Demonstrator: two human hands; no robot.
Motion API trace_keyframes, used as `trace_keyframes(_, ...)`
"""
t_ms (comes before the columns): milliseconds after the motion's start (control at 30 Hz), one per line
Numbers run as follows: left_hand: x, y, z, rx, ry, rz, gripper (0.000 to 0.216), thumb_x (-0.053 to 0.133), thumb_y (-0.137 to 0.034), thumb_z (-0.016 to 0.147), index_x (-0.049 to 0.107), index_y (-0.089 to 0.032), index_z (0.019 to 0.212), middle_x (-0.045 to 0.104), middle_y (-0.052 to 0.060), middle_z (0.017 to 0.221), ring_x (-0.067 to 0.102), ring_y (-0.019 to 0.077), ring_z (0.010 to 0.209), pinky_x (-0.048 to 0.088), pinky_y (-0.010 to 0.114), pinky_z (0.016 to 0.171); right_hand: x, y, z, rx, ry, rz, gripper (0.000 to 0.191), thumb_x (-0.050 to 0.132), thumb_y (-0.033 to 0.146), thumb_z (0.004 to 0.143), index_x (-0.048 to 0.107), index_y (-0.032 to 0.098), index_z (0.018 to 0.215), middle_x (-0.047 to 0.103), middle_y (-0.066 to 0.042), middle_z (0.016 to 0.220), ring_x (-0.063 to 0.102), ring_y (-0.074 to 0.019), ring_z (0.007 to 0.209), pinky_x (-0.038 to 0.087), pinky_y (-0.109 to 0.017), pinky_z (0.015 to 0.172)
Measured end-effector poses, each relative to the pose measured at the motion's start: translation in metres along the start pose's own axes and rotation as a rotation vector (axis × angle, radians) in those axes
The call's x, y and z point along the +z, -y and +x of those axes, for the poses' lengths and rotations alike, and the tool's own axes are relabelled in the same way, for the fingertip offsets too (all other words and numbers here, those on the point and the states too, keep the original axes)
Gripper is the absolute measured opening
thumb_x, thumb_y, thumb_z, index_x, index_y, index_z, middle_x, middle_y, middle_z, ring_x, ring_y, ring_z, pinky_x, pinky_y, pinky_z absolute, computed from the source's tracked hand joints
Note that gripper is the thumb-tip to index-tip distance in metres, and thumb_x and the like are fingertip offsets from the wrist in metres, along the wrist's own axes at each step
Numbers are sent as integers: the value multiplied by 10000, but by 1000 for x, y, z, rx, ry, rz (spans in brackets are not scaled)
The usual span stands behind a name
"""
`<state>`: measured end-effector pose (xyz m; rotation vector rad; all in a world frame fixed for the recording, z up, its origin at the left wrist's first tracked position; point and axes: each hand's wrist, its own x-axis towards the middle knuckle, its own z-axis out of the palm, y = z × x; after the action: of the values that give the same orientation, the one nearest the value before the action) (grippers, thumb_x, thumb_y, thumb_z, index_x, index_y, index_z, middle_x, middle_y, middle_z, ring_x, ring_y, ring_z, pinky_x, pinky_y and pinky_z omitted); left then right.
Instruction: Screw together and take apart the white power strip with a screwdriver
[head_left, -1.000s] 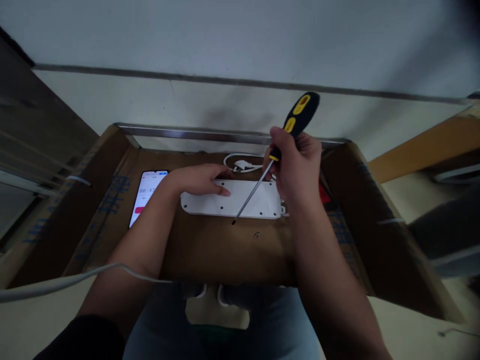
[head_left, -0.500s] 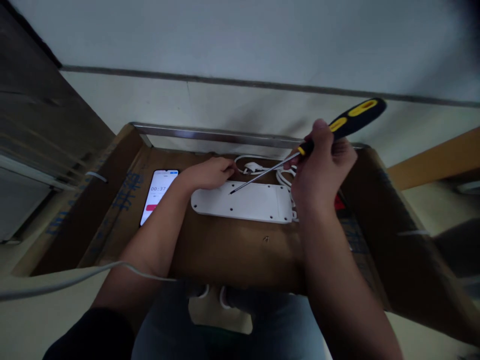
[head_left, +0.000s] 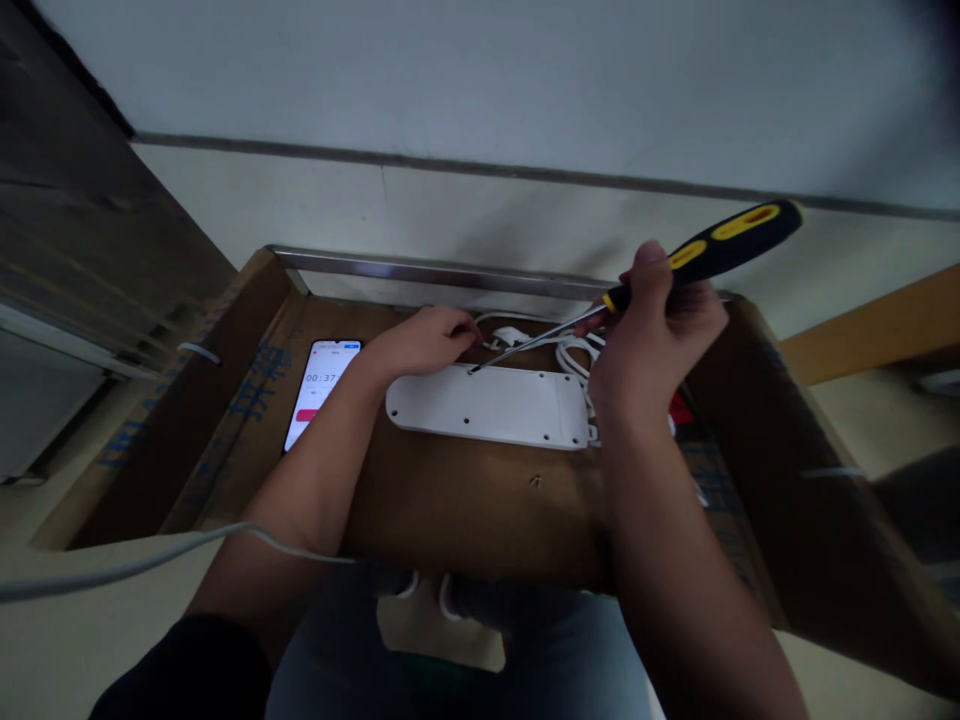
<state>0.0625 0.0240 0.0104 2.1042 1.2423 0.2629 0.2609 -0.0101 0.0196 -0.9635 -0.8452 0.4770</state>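
A white power strip (head_left: pixel 506 408) lies underside up, with dark screw holes along its edges. My left hand (head_left: pixel 431 340) is closed over its far left edge, the fingertips partly hidden behind. In my right hand (head_left: pixel 656 325) is a long screwdriver (head_left: pixel 739 235) with a black and yellow handle, pinched and tilted so that the shaft slopes down to the left. Its tip meets the hole on the far edge, beside my left hand. Several tiny screws (head_left: pixel 535 481) lie on the cardboard in front of the strip.
The strip's white cord (head_left: pixel 574 355) and plug (head_left: pixel 510 337) lie behind it. A phone with a running timer (head_left: pixel 321 378) is at the left, partly under my forearm. Cardboard side walls (head_left: pixel 795 470) stand left and right, and a metal rail (head_left: pixel 420 270) runs along the back.
The screwdriver's tip has moved from the strip's flat surface back to the far-edge hole. My right hand has shifted slightly right; my left hand stays at the strip's edge.
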Motion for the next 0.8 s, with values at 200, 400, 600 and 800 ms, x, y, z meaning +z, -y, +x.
trace_keyframes(200,-1,1,1,30,6,35,365,474,-315,932,744,-159,1122,780,51,1047,689,189,938,501,276,822,2,4,-5,-9,15,-37,407,705,499,855,486,174,746,458,19,619,454,-65,451,348,-219,391)
trace_keyframes(400,0,-2,0,63,-21,-28,344,470,-291,914,741,-151,1074,764,44,963,658,168,849,473,261,749,1,3,-9,-20,66,-79,461,740,553,855,499,168,775,492,-3,666,477,-78,502,383,-226,436)
trace_keyframes(600,2,-6,-1,101,-23,-170,343,431,-305,939,726,-131,966,735,47,876,622,149,769,470,254,712,0,-4,-8,-84,86,-51,439,735,528,874,527,149,800,491,-1,702,453,-67,482,373,-226,437)
trace_keyframes(800,-2,2,-1,133,58,-50,351,510,-174,811,754,-158,1064,785,23,1019,692,156,901,491,233,765,-1,-7,-8,-104,76,-40,495,718,610,872,522,163,795,478,10,671,432,-62,491,432,-238,457)
